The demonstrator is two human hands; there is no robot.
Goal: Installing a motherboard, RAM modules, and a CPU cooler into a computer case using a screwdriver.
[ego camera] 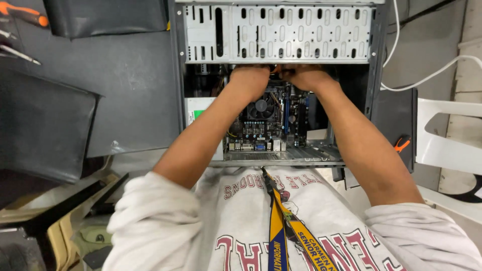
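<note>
Dark tabletop (135,90), open grey metal computer case (278,32): left hand (249,80) and right hand (306,78) reach under its perforated drive cage, grips hidden, mid-wiring; next needs feel.

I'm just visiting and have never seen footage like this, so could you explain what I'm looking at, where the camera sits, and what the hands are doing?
The camera is worn on a person's head and looks down. There is no robot here. Both bare hands, the left hand and the right hand, reach into an open computer case lying on a dark work surface. Inside is a green circuit board with a small fan. What the fingers grip is hidden. An orange-handled screwdriver lies at upper left.
</note>
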